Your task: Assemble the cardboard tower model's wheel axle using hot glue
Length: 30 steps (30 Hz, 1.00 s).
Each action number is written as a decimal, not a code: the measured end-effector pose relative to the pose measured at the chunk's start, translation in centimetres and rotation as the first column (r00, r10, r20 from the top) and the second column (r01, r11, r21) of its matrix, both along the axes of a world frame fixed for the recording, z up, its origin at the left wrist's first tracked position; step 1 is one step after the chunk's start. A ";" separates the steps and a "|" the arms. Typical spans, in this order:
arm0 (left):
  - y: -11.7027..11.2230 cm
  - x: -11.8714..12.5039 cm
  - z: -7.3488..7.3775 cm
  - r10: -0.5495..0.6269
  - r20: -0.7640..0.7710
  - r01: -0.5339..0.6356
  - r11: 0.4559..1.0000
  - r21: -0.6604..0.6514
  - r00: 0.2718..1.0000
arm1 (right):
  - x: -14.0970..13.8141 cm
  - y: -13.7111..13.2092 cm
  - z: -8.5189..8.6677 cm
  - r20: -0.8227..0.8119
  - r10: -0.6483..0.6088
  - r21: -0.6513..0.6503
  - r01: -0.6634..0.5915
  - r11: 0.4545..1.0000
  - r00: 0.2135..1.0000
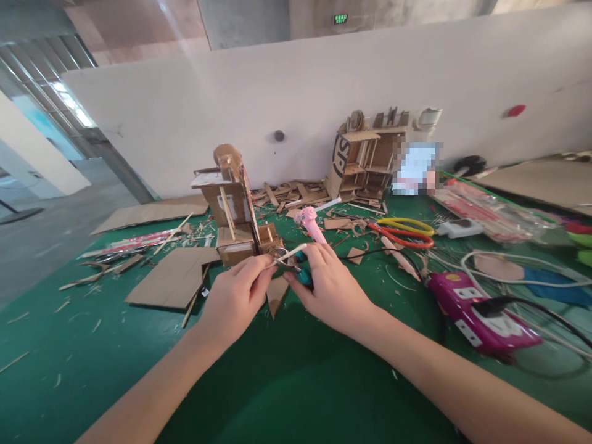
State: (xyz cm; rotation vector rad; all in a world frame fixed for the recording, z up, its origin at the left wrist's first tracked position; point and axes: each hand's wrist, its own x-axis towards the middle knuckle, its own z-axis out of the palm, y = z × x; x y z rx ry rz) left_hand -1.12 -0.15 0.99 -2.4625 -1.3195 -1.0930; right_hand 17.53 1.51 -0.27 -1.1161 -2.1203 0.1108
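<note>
In the middle of the head view, my left hand (243,285) pinches a thin wooden stick (295,252), which slants up to the right. My right hand (333,287) is closed round teal-handled pliers (304,276). Their metal jaws lie at the stick, close to my left fingertips; whether they bite on it I cannot tell. Just behind the hands stands a cardboard model (235,206) with sticks glued along it and a rounded top. A pink hot glue gun (311,223) lies past my right fingers. Below the pliers is a pointed cardboard scrap (276,295).
Cardboard sheets (166,280) and wood scraps lie to the left. Behind stand a cardboard shelf model (354,163) and a blurred screen (416,168). Scissors (404,234) with orange and yellow handles, a purple power strip (481,314) and tangled cables occupy the right.
</note>
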 end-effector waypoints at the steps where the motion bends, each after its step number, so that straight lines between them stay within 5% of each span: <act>1: 0.0 0.0 0.0 -0.001 0.000 0.001 1.000 0.002 1.000 | 0.0 0.0 0.0 -0.003 0.003 -0.001 -0.003 1.000 1.000; 10: 0.1 -0.3 -0.1 0.006 -0.012 -0.005 1.000 0.027 1.000 | 0.1 -0.1 -0.2 -0.026 0.005 -0.037 -0.006 0.999 1.000; 30: 0.2 -0.3 -0.2 0.007 -0.024 -0.007 1.000 0.012 1.000 | 0.4 0.3 -0.2 0.072 -0.088 0.104 0.080 0.991 0.994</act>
